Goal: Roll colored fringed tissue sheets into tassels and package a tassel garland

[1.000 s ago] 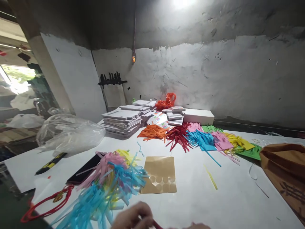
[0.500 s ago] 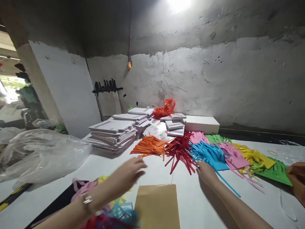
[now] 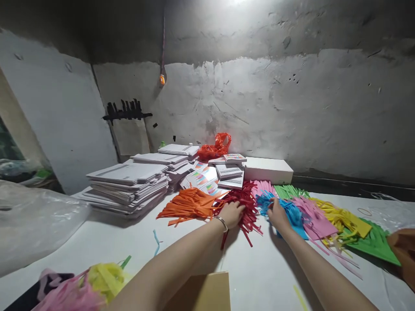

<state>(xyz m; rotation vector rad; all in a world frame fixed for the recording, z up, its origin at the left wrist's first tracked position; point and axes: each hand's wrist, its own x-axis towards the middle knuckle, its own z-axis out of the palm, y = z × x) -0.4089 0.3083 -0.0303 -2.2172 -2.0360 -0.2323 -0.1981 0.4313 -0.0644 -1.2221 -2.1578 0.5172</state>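
My left hand, with a bracelet at the wrist, lies on the pile of dark red strips. Its fingers are curled down into the strips, and the fingertips are partly hidden. My right hand pinches at the near left edge of the blue strips, which look like soft flat bands. Left of my left hand is a fanned pile of orange strips. Below my left forearm, a brown cardboard sheet lies partly covered. Pink and yellow strips are bunched at the lower left.
Stacks of flat white cardboard stand at the back left. Behind the strips are small boxes, a red plastic bag and a long white box. Pink strips, yellow and green strips extend right. Clear plastic lies far left.
My left hand has moved forward and right, from above the table onto the dark red strips. My right hand has shifted slightly up to the blue strips. The view has turned right.
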